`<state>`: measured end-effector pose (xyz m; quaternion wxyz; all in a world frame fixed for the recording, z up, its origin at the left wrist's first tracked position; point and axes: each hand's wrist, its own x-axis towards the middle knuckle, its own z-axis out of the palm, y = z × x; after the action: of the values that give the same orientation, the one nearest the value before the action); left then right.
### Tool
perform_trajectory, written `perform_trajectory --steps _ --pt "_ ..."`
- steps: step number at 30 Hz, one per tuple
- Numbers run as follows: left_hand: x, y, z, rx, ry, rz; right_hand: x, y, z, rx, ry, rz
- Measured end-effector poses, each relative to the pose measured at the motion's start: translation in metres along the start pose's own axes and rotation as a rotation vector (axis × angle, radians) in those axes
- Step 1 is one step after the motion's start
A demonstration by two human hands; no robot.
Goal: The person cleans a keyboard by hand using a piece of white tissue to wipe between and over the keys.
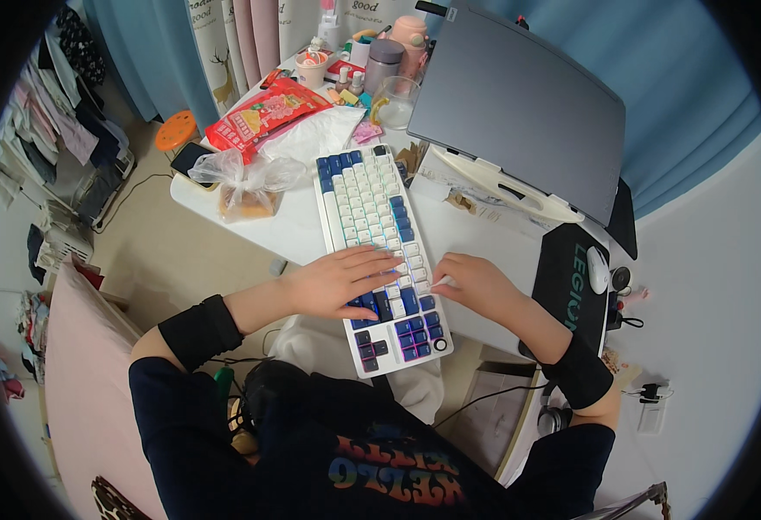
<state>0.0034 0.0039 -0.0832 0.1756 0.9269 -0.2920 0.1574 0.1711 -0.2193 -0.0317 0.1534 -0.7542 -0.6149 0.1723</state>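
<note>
A white keyboard (335, 212) with white, dark blue and black keycaps lies lengthwise on the desk, its black knob (439, 345) at the end nearest me. Light glows between its keys. My left hand (346, 282) rests over the lower keys, fingers stretched out and slightly apart, palm down. At the keyboard's right edge, my right hand (476, 286) is closed in a pinch. Something small and whitish shows at its fingertips, too small to make out. Both forearms wear black bands.
A grey laptop (519, 104) stands on a pale stand at the back right. A white mouse (598, 269) sits on a black mat (562, 286). Back left are a red packet (268, 114), a knotted plastic bag (249, 178), a phone (191, 162), a glass mug (394, 104) and a grey tumbler (384, 65).
</note>
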Motion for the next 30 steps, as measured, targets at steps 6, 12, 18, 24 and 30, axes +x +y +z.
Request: perform_trajectory --steps 6,12,18,24,30 --pt "-0.002 0.0 0.002 -0.017 0.02 0.003 -0.014 0.025 -0.009 0.056 0.17 0.089" --pt "0.003 -0.003 0.007 0.013 0.034 -0.034 -0.005 0.001 0.002 0.075 0.289 -0.114" --pt "0.001 -0.003 0.006 0.012 0.009 -0.018 -0.014 0.001 0.013 0.0 0.218 -0.246" --pt "0.015 0.009 0.003 -0.062 0.004 0.03 -0.028 0.013 0.003 -0.077 0.228 -0.231" --pt "0.021 0.011 0.004 -0.011 -0.017 0.044 -0.017 0.004 0.003 -0.053 0.287 -0.224"
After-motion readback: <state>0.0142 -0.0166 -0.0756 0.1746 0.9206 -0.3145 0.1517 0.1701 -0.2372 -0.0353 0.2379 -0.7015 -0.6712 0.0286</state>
